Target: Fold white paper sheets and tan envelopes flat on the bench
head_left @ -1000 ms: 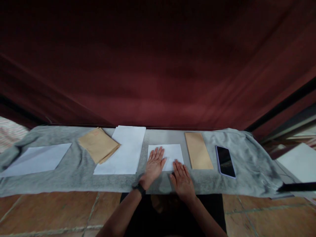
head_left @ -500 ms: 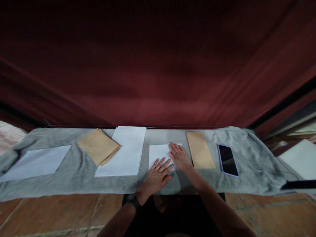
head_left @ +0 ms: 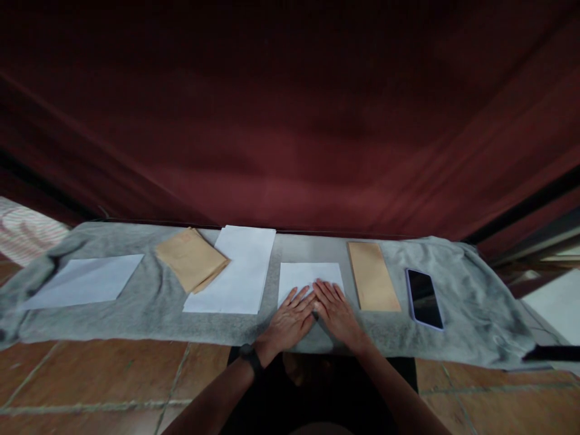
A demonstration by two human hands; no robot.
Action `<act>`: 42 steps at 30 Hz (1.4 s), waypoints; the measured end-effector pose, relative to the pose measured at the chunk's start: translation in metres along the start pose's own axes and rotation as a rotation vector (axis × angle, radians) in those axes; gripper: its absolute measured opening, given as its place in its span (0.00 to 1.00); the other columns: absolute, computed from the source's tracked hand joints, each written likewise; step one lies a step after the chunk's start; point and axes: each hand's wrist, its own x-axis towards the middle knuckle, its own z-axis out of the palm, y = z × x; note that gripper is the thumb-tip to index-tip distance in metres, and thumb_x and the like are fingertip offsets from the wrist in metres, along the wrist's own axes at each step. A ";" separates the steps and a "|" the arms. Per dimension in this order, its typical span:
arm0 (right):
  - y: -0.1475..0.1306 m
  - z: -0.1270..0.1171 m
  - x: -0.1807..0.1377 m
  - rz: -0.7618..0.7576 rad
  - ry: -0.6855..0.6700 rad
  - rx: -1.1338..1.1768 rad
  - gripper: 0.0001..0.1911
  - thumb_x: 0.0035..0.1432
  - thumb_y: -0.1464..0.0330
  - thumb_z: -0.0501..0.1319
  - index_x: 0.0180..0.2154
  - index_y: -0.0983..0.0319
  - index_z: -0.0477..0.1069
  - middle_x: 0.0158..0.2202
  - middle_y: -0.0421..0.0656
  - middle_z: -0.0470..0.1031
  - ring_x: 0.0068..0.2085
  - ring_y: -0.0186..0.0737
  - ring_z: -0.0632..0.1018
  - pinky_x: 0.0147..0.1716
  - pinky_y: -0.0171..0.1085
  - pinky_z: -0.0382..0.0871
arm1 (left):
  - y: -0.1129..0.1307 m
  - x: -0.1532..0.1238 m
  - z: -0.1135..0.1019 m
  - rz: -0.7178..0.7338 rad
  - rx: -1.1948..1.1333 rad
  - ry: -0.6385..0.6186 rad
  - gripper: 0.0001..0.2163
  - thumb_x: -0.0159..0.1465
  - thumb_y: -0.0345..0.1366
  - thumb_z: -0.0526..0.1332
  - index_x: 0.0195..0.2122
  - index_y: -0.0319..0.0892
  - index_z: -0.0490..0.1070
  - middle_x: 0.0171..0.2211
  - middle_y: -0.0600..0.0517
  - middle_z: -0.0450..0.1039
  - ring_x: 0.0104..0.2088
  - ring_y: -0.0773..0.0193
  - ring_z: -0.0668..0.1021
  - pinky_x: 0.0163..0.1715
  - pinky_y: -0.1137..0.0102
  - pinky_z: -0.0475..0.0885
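Note:
A white sheet of paper [head_left: 310,272], apparently folded, lies flat in front of me on the grey cloth. Its near edge is covered by my hands. My left hand [head_left: 289,320] rests palm down on its lower left part, fingers stretched out. Beside it, my right hand [head_left: 336,314] presses flat on the lower right part, and the fingertips of both hands meet near the middle. Just right of the sheet is a brown envelope [head_left: 374,278], or a stack of them. A pile of larger white paper [head_left: 247,272] lies to the left.
Brown envelopes [head_left: 190,260] overlap the white pile. Another white sheet [head_left: 86,281] lies at the far left. A phone [head_left: 425,299] with a pale purple case is on the right. Grey cloth [head_left: 158,326] covers the table, and a dark red panel [head_left: 290,151] stands behind it.
My right hand has slid down the sheet towards me and now touches my left hand's fingertips. My left hand stays on the paper. The view has shifted slightly.

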 end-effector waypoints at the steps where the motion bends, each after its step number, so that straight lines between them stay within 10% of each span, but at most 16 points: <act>1: -0.002 -0.003 -0.005 0.007 0.000 -0.003 0.27 0.73 0.63 0.46 0.70 0.61 0.52 0.70 0.46 0.57 0.69 0.44 0.60 0.67 0.52 0.54 | -0.001 -0.001 0.001 -0.004 0.000 0.002 0.23 0.74 0.39 0.47 0.69 0.45 0.56 0.70 0.50 0.57 0.71 0.62 0.55 0.71 0.56 0.51; 22: -0.006 -0.016 -0.020 -0.052 -0.058 0.023 0.25 0.71 0.59 0.52 0.67 0.51 0.59 0.70 0.42 0.58 0.68 0.49 0.63 0.67 0.59 0.50 | -0.062 0.041 0.022 -0.356 0.112 0.111 0.28 0.73 0.42 0.44 0.71 0.34 0.50 0.70 0.40 0.54 0.71 0.55 0.56 0.70 0.55 0.52; 33: -0.005 -0.001 -0.021 0.019 0.069 -0.069 0.27 0.73 0.64 0.47 0.69 0.62 0.55 0.69 0.49 0.59 0.68 0.45 0.62 0.67 0.51 0.55 | 0.000 0.020 0.030 -0.245 0.100 0.101 0.25 0.73 0.40 0.48 0.70 0.44 0.52 0.71 0.48 0.52 0.71 0.56 0.55 0.69 0.53 0.53; 42: -0.008 0.018 -0.024 0.209 0.182 -0.176 0.32 0.72 0.59 0.48 0.69 0.70 0.52 0.70 0.58 0.55 0.69 0.53 0.60 0.65 0.51 0.57 | -0.004 0.009 0.024 -0.375 0.153 0.107 0.29 0.74 0.46 0.46 0.70 0.33 0.51 0.71 0.39 0.52 0.71 0.55 0.54 0.69 0.55 0.55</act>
